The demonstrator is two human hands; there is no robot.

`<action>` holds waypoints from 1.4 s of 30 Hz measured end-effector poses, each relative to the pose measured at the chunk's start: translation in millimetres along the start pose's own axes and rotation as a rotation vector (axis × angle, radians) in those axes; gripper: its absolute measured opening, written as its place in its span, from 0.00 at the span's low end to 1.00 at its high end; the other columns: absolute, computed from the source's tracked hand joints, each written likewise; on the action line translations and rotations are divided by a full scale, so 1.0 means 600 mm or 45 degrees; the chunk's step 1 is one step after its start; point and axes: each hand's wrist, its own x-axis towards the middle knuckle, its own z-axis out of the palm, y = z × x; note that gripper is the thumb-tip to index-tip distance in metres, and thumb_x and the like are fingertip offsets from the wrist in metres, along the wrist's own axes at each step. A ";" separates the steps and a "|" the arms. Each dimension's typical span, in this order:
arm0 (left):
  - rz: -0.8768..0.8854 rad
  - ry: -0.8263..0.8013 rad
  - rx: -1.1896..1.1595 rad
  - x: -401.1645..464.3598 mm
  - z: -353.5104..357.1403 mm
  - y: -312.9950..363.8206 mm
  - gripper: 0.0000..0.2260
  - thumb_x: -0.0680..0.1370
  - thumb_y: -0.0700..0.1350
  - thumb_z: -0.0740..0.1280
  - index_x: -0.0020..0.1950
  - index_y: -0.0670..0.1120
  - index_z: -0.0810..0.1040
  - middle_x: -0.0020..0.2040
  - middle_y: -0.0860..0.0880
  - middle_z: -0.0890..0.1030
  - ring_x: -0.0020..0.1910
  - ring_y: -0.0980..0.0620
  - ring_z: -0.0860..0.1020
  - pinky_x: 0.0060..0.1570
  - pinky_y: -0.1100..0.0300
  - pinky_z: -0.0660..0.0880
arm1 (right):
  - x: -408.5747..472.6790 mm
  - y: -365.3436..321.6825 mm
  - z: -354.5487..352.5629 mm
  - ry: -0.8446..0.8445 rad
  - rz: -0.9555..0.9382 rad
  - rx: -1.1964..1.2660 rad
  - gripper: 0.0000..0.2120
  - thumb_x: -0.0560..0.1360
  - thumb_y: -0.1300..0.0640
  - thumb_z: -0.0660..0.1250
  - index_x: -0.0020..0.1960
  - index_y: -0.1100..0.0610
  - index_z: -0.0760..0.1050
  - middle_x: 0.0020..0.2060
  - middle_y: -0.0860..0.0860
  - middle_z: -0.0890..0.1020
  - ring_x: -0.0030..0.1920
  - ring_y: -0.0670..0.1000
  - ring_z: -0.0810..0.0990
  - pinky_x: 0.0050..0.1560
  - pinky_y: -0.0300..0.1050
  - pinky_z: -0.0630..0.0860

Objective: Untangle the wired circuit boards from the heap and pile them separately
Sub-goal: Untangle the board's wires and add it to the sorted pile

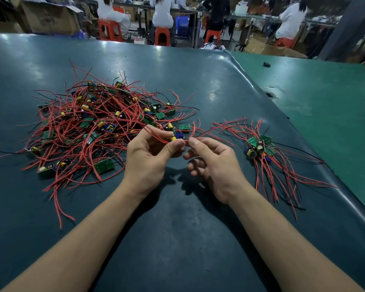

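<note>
On the dark bench mat (198,91), left hand (150,152) pinches one light circuit board (177,137) near the heap (97,123); right hand (209,159) pinches its limp, snag-prone wire (195,131): judged best gripped by the rigid board.

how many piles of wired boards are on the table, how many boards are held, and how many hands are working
Piles of wired boards: 2, the big heap and the small sorted pile
Boards held: 1, the held board, between both hands
Hands: 2, left hand and right hand
Total: 5
</note>
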 end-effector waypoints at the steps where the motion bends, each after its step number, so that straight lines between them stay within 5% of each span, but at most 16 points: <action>1: -0.002 -0.015 0.010 -0.001 0.000 0.000 0.10 0.68 0.40 0.73 0.46 0.40 0.76 0.35 0.50 0.83 0.36 0.53 0.83 0.40 0.63 0.80 | 0.001 0.000 0.001 0.006 0.005 0.000 0.06 0.76 0.58 0.70 0.40 0.57 0.80 0.30 0.53 0.80 0.24 0.48 0.75 0.23 0.37 0.71; 17: -0.028 -0.044 0.042 -0.002 0.003 0.004 0.10 0.69 0.41 0.74 0.44 0.38 0.76 0.33 0.47 0.83 0.31 0.49 0.83 0.36 0.60 0.80 | 0.011 -0.016 -0.019 0.280 -0.224 -0.038 0.09 0.77 0.58 0.70 0.39 0.60 0.80 0.26 0.49 0.78 0.24 0.44 0.72 0.22 0.35 0.67; 28: -0.015 0.003 -0.076 0.002 -0.004 0.015 0.07 0.71 0.38 0.72 0.44 0.40 0.76 0.33 0.47 0.84 0.31 0.50 0.82 0.36 0.60 0.79 | 0.025 -0.045 -0.055 0.550 -0.245 0.395 0.11 0.79 0.60 0.66 0.39 0.59 0.78 0.24 0.47 0.75 0.22 0.42 0.69 0.22 0.33 0.64; 33: -0.067 0.076 -0.172 0.005 -0.007 0.016 0.08 0.69 0.39 0.71 0.44 0.39 0.75 0.35 0.47 0.83 0.32 0.50 0.83 0.37 0.60 0.80 | 0.025 -0.041 -0.045 0.446 -0.099 0.644 0.13 0.81 0.53 0.63 0.41 0.59 0.76 0.24 0.47 0.74 0.22 0.43 0.70 0.21 0.33 0.65; 37: -0.060 0.118 -0.162 0.008 -0.004 0.019 0.09 0.69 0.39 0.72 0.44 0.40 0.74 0.37 0.39 0.80 0.32 0.51 0.83 0.37 0.60 0.80 | 0.016 -0.029 -0.027 0.210 -0.056 0.238 0.26 0.68 0.37 0.64 0.49 0.60 0.78 0.28 0.47 0.79 0.22 0.43 0.72 0.22 0.34 0.68; 42: -0.031 -0.008 -0.025 -0.003 0.005 0.016 0.09 0.67 0.38 0.73 0.43 0.39 0.75 0.32 0.50 0.83 0.31 0.54 0.82 0.36 0.64 0.79 | -0.003 0.000 0.005 -0.049 -0.047 -0.040 0.07 0.70 0.54 0.72 0.40 0.58 0.82 0.28 0.51 0.79 0.23 0.45 0.72 0.21 0.34 0.68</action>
